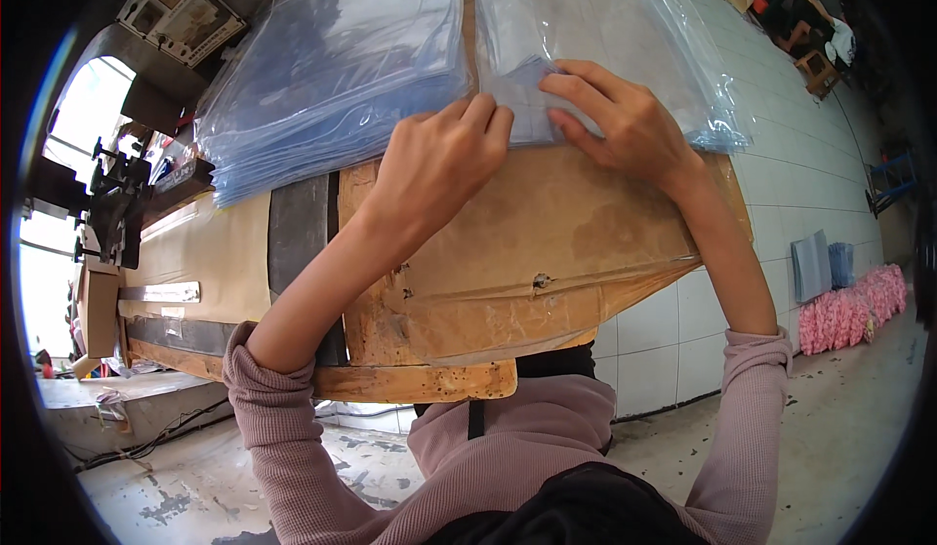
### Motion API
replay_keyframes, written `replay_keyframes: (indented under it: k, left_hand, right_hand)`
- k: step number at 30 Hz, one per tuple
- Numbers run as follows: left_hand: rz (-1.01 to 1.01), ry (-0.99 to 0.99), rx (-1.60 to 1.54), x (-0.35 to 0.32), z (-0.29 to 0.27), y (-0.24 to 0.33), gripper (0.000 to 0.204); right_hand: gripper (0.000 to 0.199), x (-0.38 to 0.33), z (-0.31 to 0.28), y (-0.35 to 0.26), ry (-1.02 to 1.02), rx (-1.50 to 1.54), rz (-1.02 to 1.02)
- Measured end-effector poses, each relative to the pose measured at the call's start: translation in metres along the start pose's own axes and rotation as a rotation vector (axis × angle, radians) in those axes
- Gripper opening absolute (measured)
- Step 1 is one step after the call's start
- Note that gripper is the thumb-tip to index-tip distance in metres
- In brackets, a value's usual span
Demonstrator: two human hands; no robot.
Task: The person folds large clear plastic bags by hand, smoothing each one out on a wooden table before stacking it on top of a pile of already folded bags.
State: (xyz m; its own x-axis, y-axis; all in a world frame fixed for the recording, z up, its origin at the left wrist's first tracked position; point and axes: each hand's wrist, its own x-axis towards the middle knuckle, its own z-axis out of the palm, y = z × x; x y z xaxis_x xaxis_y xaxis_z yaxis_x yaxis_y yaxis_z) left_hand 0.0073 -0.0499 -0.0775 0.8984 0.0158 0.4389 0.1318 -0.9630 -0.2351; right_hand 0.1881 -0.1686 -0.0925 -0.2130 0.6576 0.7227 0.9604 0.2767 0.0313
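Two piles of clear, bluish plastic sheets lie side by side on the table. My right hand (630,125) is over the near edge of the thinner right pile (625,47), its thumb and fingers pinching a folded-up corner of the plastic sheets. Close by, my left hand (439,160) has its fingers curled in at the near left corner of the same pile; its fingertips are partly hidden, but they appear closed on the sheet edge. To the left of that hand rises the thicker left pile (332,67), its many layers fanned along the near edge.
Brown paper (586,213) covers the worn wooden table, whose front edge (420,382) is near my body. A metal strip (161,292) lies at left, near a dark clamp-like machine (117,203). Pink bundles (854,306) and bluish sheets (810,267) rest on the floor at right.
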Motion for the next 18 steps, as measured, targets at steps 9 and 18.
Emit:
replay_keyframes:
  k: [9,18]
  left_hand:
    - [-0.067,0.373,-0.26,0.006,0.012,-0.011,0.022]
    - [0.306,0.525,-0.041,0.006,0.015,-0.003,0.023]
  right_hand:
    - [0.037,0.001,0.007,0.003,0.006,-0.193,-0.008]
    - [0.044,0.005,0.01,0.015,0.101,-0.103,0.08]
